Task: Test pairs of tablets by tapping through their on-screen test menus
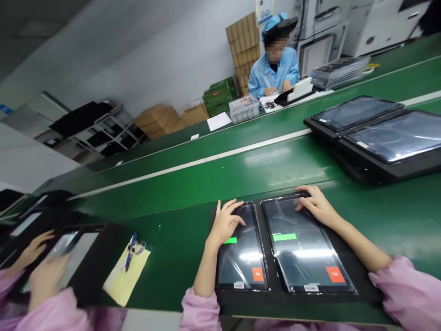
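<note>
In front of me two tablets lie side by side in a black foam tray (pixel 274 271). Each lit screen has a green bar and a red square near its lower right corner. My left hand (pixel 225 223) rests over the upper left of the left tablet (pixel 241 257), its fingers spread and holding nothing. At the top right corner of the right tablet (pixel 299 250) is my right hand (pixel 319 207), fingers apart, some reaching over the top edge and one over the screen. Clear film with glare covers both screens.
More tablets (pixel 409 133) sit on stacked black trays at the right. On my left, a yellow paper (pixel 127 276) carries pens (pixel 129 253); beyond it a co-worker's hands (pixel 50 271) are over other tablets. Across the green bench (pixel 193 184) sits a person in blue (pixel 274 73).
</note>
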Demonstrator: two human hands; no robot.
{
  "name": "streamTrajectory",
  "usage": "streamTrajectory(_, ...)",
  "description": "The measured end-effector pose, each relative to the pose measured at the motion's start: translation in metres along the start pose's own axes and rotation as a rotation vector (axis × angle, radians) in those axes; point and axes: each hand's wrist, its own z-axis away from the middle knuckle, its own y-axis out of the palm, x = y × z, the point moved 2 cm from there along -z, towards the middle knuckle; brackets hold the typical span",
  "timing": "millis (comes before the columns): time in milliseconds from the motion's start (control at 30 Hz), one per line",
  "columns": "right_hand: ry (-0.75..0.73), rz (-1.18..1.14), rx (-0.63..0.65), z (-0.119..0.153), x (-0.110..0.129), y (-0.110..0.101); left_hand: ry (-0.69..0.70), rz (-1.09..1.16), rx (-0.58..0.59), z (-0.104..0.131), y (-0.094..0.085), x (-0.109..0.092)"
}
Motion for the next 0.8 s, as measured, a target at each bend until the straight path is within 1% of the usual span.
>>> streamTrajectory(67,0.031,-0.064,-0.016,-0.003,0.000,-0.001,-0.043,0.078,-0.034,0.003,-0.003,0.022)
streamTrajectory(167,0.080,-0.083,-0.053,-0.006,0.001,0.000,-0.151,0.206,-0.128,0.003,-0.002,0.057)
streamTrajectory(233,0.082,-0.068,-0.050,-0.007,0.002,0.001,-0.146,0.319,-0.177,0.000,0.000,0.071)
streamTrajectory(267,0.078,-0.061,-0.045,-0.007,0.002,0.001,-0.126,0.361,-0.187,-0.001,0.001,0.073)
streamTrajectory(333,0.074,-0.056,-0.047,-0.005,0.001,0.001,-0.088,0.393,-0.178,-0.005,0.000,0.068)
streamTrajectory(400,0.078,-0.054,-0.074,-0.003,-0.004,-0.001,-0.074,0.357,-0.129,-0.009,-0.004,0.054)
streamTrajectory(500,0.091,-0.039,-0.095,-0.001,-0.012,-0.006,-0.078,0.174,-0.012,-0.014,-0.010,0.026)
streamTrajectory(567,0.090,-0.022,-0.069,0.001,-0.016,-0.009,-0.095,0.003,0.052,-0.016,-0.009,0.008)
streamTrajectory(633,0.081,-0.005,-0.042,0.001,-0.016,-0.011,-0.121,-0.101,0.086,-0.015,-0.007,-0.005)
streamTrajectory(700,0.074,0.008,-0.035,0.002,-0.015,-0.011,-0.112,-0.092,0.109,-0.012,-0.004,-0.011)
streamTrajectory(767,0.069,0.016,-0.029,0.003,-0.013,-0.011,-0.052,-0.001,0.113,-0.008,-0.005,-0.010)
streamTrajectory(800,0.064,0.022,-0.026,0.003,-0.012,-0.010,-0.024,0.051,0.092,-0.005,-0.007,-0.007)
